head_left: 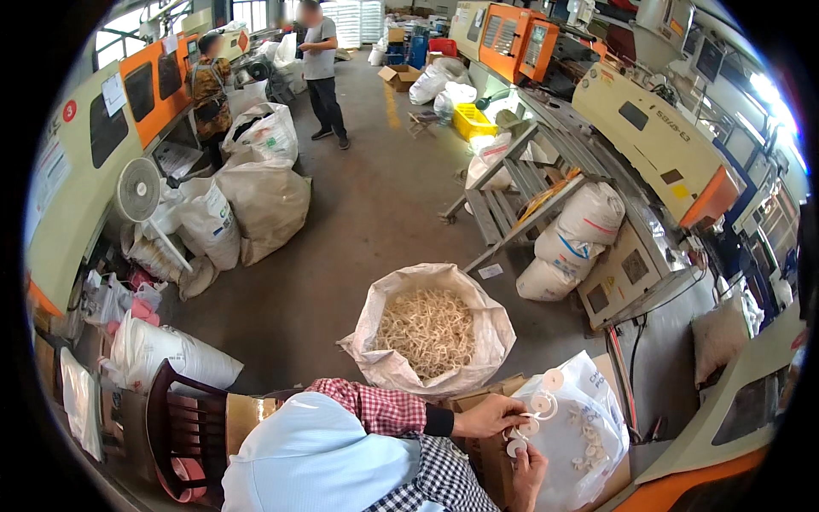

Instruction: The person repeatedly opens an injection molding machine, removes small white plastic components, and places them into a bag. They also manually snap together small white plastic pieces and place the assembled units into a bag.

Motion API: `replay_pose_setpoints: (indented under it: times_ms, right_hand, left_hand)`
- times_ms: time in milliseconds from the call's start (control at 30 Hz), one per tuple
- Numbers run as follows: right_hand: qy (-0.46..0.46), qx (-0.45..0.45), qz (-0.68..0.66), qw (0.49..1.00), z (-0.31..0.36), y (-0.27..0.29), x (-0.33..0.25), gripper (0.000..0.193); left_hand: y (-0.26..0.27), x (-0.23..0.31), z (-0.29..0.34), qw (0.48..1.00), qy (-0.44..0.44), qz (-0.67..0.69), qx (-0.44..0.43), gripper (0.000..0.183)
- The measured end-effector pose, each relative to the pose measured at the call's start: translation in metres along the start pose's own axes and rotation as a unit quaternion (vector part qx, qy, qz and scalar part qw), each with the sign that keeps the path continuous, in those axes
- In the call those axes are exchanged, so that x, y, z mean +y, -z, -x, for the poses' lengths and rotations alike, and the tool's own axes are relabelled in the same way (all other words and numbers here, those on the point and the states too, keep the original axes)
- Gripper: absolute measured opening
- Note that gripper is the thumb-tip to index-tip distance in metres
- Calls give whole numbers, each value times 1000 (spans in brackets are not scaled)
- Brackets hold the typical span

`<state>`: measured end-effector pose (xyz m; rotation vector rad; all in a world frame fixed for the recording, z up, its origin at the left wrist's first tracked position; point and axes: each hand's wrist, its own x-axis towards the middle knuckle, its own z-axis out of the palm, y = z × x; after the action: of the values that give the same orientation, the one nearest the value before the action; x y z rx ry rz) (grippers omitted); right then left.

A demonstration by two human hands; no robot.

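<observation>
Over the box at the lower right, my left hand (490, 417) pinches a white plastic moulded piece (543, 403) made of several round discs joined by a curved runner. Just below it, my right hand (529, 474) is closed on a lower disc of the same piece. Under and beside the hands is a box lined with a clear plastic bag (559, 456), with small white plastic parts (590, 435) lying in it. Left of the box stands a large open woven sack (375, 294), filled with thin off-white plastic runners (426, 333).
A dark wooden chair (162, 427) and a full white sack (175, 354) are at the left. Metal steps (503, 218) and stacked sacks (567, 247) stand to the right. Moulding machines (648, 128) line both sides. Two people (322, 60) stand farther off, near bulging sacks (264, 205).
</observation>
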<state>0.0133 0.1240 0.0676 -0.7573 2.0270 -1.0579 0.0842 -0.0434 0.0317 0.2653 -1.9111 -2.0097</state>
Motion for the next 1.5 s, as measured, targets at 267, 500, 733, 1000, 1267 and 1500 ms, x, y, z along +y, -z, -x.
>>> replay_pose_setpoints:
  times_ms: [267,500,733,1000,1267,1500]
  right_hand:
    - [256,310,189,896,6,2,43,33]
    - [38,272,-185,944,27,7,57,24]
    - [-45,308,-358,880,-40,38,110,32]
    - [-116,370,-268,882,-73,107,141,55]
    - [160,175,-140,961,-20,46,47,39]
    - [243,242,3,939,7,40,31,26]
  left_hand:
    - [-20,-15,-24,924,311,211,-71,20]
    - [-47,-24,-24,981,123,35,-148,16]
    - [-58,-31,-46,921,-239,-254,-175,27]
    - [-56,-17,-71,988,58,115,-90,10]
    - [-57,-11,-49,988,51,12,-143,11]
    - [-34,-17,-44,947,195,151,-207,16]
